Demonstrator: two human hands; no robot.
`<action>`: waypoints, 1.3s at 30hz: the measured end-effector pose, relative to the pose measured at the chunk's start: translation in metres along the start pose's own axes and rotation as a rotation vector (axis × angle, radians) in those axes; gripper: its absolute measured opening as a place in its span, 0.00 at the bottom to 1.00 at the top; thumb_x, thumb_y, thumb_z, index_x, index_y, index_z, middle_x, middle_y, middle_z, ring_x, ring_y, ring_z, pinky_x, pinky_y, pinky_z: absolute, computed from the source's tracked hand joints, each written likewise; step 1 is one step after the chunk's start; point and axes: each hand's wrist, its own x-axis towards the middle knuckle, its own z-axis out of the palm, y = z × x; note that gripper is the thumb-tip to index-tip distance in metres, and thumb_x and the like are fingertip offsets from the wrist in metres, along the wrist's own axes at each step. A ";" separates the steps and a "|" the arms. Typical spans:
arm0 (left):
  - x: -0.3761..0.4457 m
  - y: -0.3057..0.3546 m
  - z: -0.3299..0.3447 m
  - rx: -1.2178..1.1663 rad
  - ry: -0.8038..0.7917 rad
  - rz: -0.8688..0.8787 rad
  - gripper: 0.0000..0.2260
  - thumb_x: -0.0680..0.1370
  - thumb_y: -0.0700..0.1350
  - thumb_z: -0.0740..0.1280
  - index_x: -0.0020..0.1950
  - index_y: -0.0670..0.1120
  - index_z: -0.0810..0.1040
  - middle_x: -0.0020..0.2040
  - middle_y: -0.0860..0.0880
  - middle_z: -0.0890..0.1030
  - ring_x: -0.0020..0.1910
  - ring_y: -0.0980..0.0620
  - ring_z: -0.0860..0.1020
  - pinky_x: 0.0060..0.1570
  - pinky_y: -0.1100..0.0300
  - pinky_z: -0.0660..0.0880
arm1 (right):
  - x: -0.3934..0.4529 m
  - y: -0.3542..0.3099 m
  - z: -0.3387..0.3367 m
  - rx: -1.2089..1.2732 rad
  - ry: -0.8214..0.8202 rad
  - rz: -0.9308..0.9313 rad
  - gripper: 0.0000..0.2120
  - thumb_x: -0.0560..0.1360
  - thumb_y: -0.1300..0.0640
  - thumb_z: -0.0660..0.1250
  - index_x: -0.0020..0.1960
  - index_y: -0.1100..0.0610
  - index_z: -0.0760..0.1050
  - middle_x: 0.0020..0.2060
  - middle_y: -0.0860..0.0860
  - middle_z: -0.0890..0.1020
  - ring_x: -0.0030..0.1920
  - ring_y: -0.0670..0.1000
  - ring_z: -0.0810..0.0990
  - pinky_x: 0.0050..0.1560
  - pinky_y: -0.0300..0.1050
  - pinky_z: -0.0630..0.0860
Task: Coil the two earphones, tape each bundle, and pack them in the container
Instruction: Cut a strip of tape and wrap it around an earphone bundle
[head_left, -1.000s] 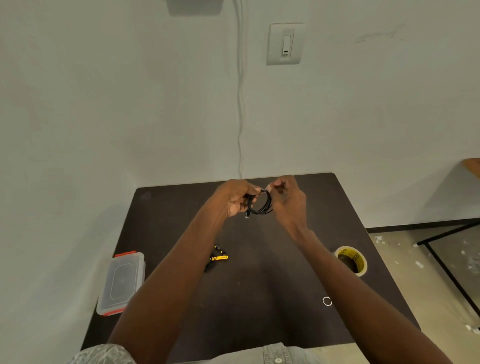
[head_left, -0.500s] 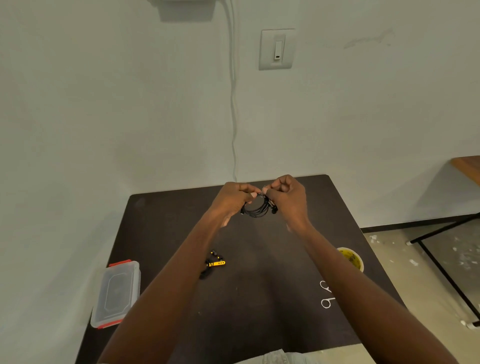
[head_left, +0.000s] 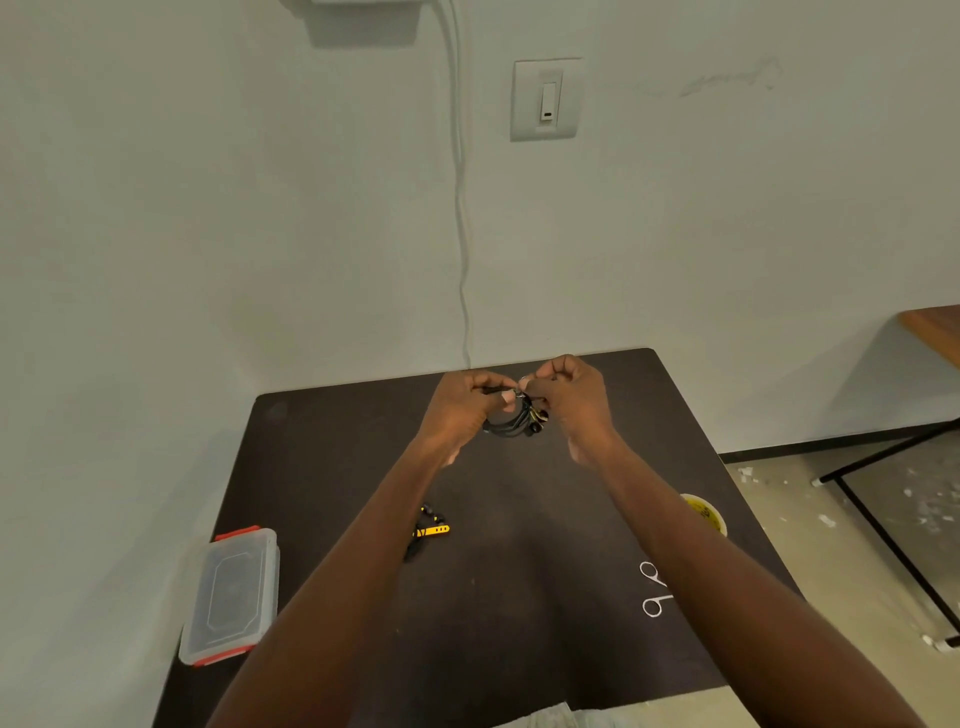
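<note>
Above the far middle of the dark table (head_left: 519, 623), my left hand (head_left: 462, 410) and my right hand (head_left: 571, 400) hold a coiled black earphone (head_left: 506, 427) between them. Both pinch the top of the coil with thumb and fingers, and its loops hang below. A second earphone bundle (head_left: 428, 530), black with a yellow band, lies on the table beside my left forearm. The clear container (head_left: 231, 595) with red clips sits shut at the table's left edge. My right forearm partly hides a yellow tape roll (head_left: 706, 512) at the right edge.
Small scissors (head_left: 653, 590) with white handles lie on the table near my right forearm. A white wall with a switch (head_left: 546, 98) and a hanging cable stands behind the table. A black metal frame (head_left: 883, 519) stands on the floor to the right.
The coil has tipped from facing me to hanging flatter under my fingertips. My hands have closed together over its top. The view has tilted, so more of the scissors shows and less of the tape roll.
</note>
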 end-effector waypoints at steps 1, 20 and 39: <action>-0.001 0.000 0.000 0.003 0.003 0.014 0.07 0.72 0.38 0.73 0.49 0.44 0.84 0.46 0.48 0.85 0.49 0.55 0.82 0.52 0.64 0.74 | 0.002 -0.001 0.000 -0.006 -0.014 0.022 0.09 0.70 0.68 0.73 0.42 0.60 0.74 0.33 0.53 0.80 0.29 0.45 0.76 0.32 0.40 0.73; -0.002 -0.010 -0.007 -0.123 0.061 0.093 0.04 0.73 0.38 0.72 0.46 0.43 0.84 0.40 0.47 0.83 0.38 0.54 0.78 0.45 0.62 0.73 | 0.012 0.000 -0.004 -0.242 0.044 -0.183 0.04 0.72 0.65 0.69 0.43 0.57 0.79 0.38 0.48 0.81 0.38 0.43 0.78 0.42 0.35 0.73; 0.001 -0.011 -0.011 -0.135 0.009 0.083 0.06 0.73 0.38 0.72 0.49 0.41 0.84 0.41 0.50 0.84 0.39 0.60 0.79 0.44 0.68 0.73 | 0.016 0.000 -0.007 -0.588 -0.368 -0.264 0.01 0.73 0.58 0.71 0.44 0.53 0.82 0.39 0.45 0.80 0.37 0.42 0.75 0.43 0.38 0.69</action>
